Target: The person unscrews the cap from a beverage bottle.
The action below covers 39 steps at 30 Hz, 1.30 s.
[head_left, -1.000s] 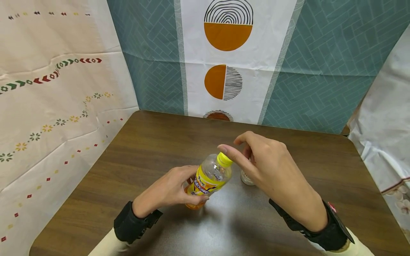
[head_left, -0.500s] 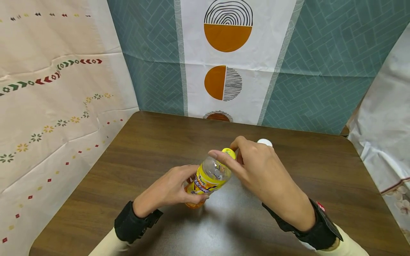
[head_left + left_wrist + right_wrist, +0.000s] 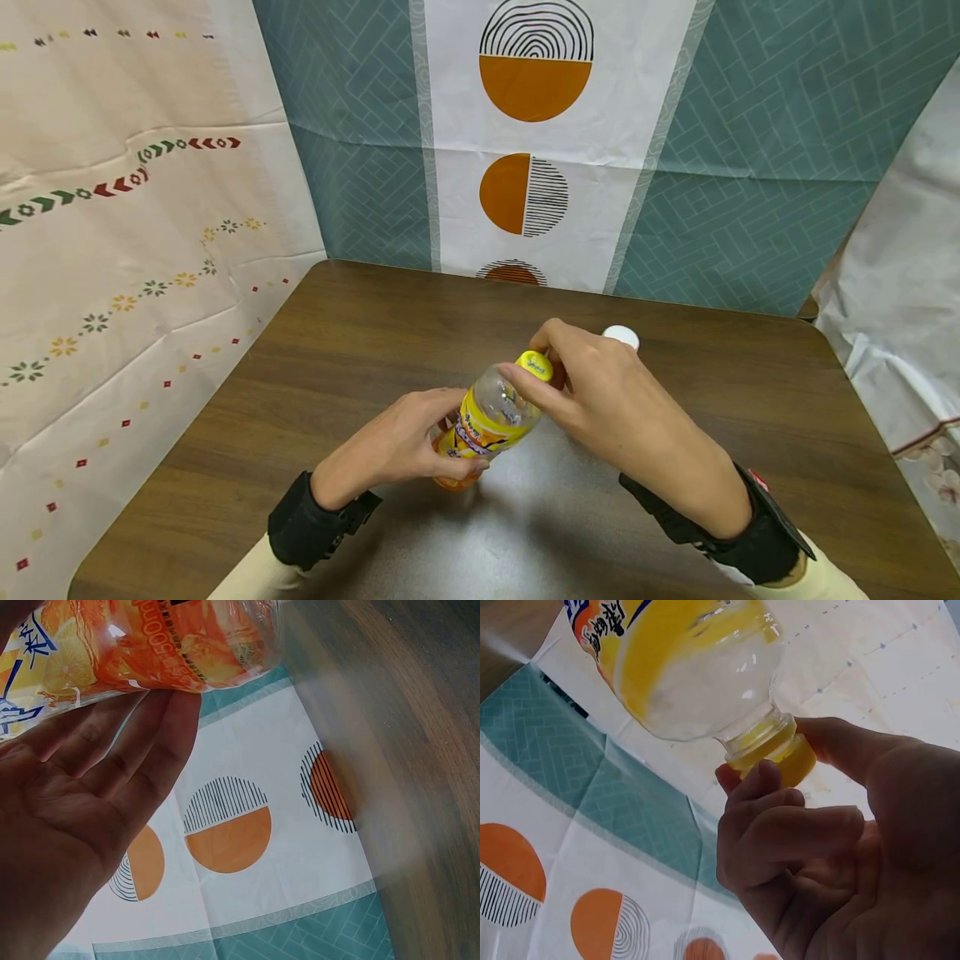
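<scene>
My left hand [image 3: 408,437] grips a clear plastic drink bottle [image 3: 487,417] round its yellow and orange label, thumb on the near side. The bottle leans to the right above the table, and its upper part is see-through. In the left wrist view, the fingers [image 3: 154,754] lie along the orange-printed lower part of the bottle [image 3: 187,645]. At the bottle's mouth, my right hand [image 3: 611,396] pinches the yellow cap [image 3: 535,365] between thumb and fingers. The right wrist view has the cap [image 3: 799,761] slightly askew at the neck, partly covered by fingertips.
Behind the right hand stands something with a round white top [image 3: 621,336], its body mostly hidden by the hand. The brown wooden table [image 3: 360,333] ends at a patterned cloth [image 3: 495,125] at the back. More cloth [image 3: 150,292] hangs on the left.
My right hand has moved slightly left, and its fingers have closed on the cap, whose top now tips towards the head camera. The white top has come into view. The left hand stays put.
</scene>
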### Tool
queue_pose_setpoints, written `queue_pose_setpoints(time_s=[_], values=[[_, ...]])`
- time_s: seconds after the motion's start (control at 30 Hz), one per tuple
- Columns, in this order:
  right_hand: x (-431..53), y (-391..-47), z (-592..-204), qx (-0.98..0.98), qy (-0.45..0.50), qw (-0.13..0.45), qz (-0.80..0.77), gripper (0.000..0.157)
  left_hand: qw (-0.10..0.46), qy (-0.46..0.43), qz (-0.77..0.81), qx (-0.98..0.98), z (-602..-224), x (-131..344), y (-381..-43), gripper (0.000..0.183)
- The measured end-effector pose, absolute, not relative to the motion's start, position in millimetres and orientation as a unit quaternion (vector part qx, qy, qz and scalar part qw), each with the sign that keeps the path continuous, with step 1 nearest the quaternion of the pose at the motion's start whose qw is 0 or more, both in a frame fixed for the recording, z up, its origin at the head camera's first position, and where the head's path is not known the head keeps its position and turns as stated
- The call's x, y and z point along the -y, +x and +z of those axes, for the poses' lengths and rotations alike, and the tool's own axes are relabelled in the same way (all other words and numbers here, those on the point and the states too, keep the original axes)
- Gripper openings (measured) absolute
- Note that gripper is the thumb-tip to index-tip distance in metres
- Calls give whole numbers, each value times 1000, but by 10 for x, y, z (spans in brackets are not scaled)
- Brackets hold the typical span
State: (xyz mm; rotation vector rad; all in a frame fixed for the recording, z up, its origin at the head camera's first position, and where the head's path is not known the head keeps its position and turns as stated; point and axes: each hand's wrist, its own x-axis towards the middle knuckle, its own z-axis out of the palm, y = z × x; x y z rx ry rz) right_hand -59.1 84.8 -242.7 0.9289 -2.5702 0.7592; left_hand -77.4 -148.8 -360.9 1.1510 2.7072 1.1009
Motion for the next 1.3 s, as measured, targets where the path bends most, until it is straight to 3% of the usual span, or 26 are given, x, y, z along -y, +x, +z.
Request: queue_pose_setpoints(time_s=[0.43, 1.3], values=[[-923, -566, -2384, 879, 377, 184, 225, 18, 12, 375, 358, -855, -3590, 1482, -778, 43], [-1038, -593, -2298, 858, 430, 143, 243, 24, 32, 385, 374, -843, -3521, 1466, -793, 41]])
